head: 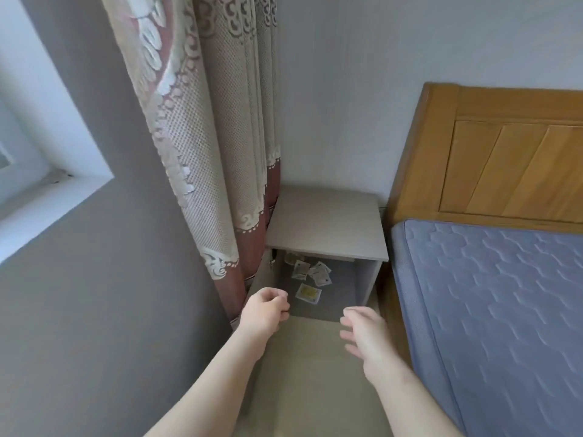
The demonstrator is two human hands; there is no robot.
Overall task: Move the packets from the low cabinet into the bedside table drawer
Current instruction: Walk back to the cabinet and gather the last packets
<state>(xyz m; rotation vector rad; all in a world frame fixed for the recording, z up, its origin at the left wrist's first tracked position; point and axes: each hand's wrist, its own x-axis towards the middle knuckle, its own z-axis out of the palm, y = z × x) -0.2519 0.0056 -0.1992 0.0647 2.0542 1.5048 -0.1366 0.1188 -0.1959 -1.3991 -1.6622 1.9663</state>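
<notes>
Nearest, the left hand (266, 310) has its grip curled together with nothing visible in it. Beside it, the right hand (362, 332) has its grip apart, fingers straight. Just beyond both, the packets (310, 275) lie scattered inside the open low cabinet (367, 275), between curtain (202, 137) and bed (504, 310).

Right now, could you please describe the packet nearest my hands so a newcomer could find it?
Left of the bed stands a bedside table with an open drawer. The packet lies alone nearest the front, yellowish, while the others cluster behind, paler.
</notes>
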